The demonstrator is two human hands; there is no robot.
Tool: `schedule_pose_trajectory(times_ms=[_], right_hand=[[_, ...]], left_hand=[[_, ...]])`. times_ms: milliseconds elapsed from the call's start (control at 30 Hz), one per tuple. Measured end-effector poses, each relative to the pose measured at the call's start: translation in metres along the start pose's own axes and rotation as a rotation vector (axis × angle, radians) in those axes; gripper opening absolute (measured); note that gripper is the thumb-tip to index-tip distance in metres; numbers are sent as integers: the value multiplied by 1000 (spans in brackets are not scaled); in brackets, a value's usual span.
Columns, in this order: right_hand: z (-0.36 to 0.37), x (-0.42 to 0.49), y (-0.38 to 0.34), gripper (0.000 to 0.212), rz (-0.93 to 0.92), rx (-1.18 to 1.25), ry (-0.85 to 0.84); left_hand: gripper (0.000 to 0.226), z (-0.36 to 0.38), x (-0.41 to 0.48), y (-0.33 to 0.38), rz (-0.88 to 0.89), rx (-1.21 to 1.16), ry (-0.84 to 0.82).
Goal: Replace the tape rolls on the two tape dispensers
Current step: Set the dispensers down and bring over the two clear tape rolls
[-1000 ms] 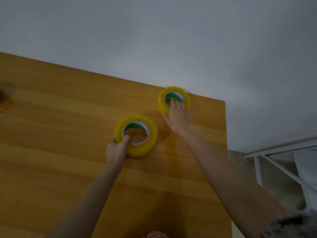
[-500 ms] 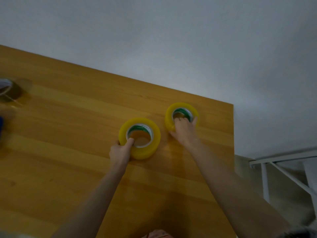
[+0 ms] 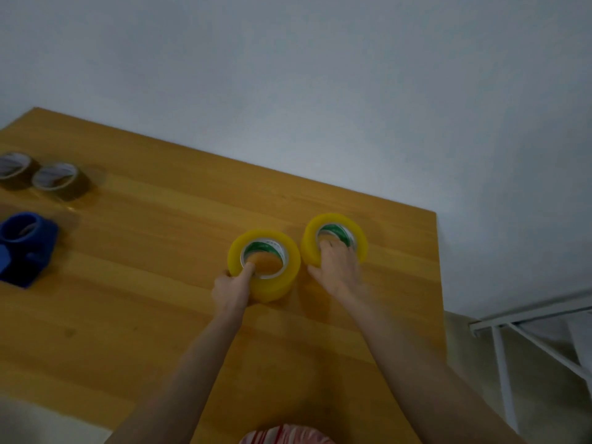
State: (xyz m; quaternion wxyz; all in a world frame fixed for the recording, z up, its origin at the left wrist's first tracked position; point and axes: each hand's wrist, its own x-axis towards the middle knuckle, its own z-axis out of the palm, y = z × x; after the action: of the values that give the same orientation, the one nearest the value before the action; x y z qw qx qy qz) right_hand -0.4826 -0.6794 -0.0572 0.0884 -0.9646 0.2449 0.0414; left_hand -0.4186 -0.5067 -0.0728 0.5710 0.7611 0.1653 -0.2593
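Note:
Two yellow tape rolls lie flat on the wooden table (image 3: pixel 144 315), side by side near its right end. My left hand (image 3: pixel 232 291) pinches the near wall of the left yellow roll (image 3: pixel 272 286), thumb inside its core. My right hand (image 3: pixel 336 267) grips the right yellow roll (image 3: pixel 320 229), fingers hooked into its core. At the far left lies a blue tape dispenser (image 3: pixel 24 248). Behind it lie two brown tape rolls, one (image 3: pixel 61 181) beside the other (image 3: pixel 14 169) at the frame edge.
A pale wall rises behind the table's far edge. Past the table's right edge stands a white metal frame (image 3: pixel 512 341). Bare wood stretches between the dispenser and the yellow rolls and towards me.
The view has swung left, bringing the blue dispenser and brown rolls into sight. Both hands have drawn the yellow rolls closer together and away from the far edge.

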Motion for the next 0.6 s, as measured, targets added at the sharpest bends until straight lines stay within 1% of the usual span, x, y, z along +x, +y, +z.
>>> schedule_pose_trajectory(times_ms=[67,167,233,367,467,600], right_hand=[[1,-6,-17,50,12,-4,2],[4,-15,-52,51,47,-9,6],[7,-19,-79,49,69,-8,16],[19,-32,-140,49,137,2,18],[28,-37,-181,53,180,26,27],[29,-32,-221,50,196,43,66]], left_hand=[[39,-15,3,1,-3,-10,-16],[23,-45,8,5,8,-38,-38],[20,-69,17,6,16,-58,-66],[38,-123,34,2,-15,-75,-66],[37,-159,48,-3,-9,-18,-54],[37,-196,67,5,0,52,-92]])
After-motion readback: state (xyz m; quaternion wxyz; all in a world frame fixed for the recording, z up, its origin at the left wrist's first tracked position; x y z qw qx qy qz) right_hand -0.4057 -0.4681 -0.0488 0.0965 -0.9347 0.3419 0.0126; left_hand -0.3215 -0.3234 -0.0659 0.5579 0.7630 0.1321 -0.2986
